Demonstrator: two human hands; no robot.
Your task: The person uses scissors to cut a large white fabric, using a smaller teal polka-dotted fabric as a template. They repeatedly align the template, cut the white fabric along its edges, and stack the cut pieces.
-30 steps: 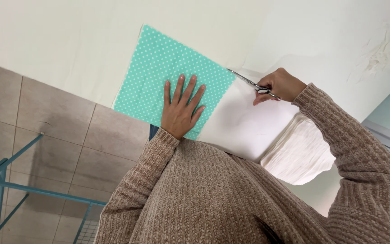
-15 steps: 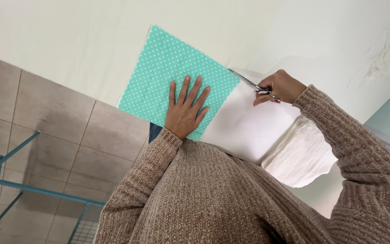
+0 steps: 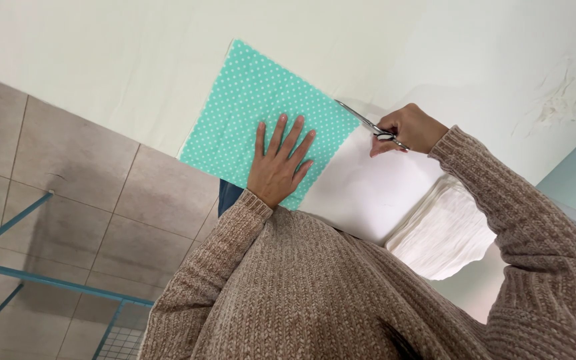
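Nearest the camera, two sleeves of a brown knitted sweater (image 3: 315,293) fill the lower part of the view and lead up to the hands. The left hand (image 3: 279,163) lies flat, palm down, fingers spread wide, pressing on the teal dotted cloth (image 3: 255,110). The cloth extends beyond and to the left of this hand; its right edge runs beside the hand toward the scissors. The right hand (image 3: 409,128) is closed around the handles of the scissors (image 3: 368,125), whose blades point left and meet the cloth's far right edge. Whether the blades are parted cannot be told. Between the two hands lies a white sheet (image 3: 368,187). Below the right wrist sits a stack of white fabric (image 3: 445,233). Beyond both hands spreads the white tabletop (image 3: 135,60).
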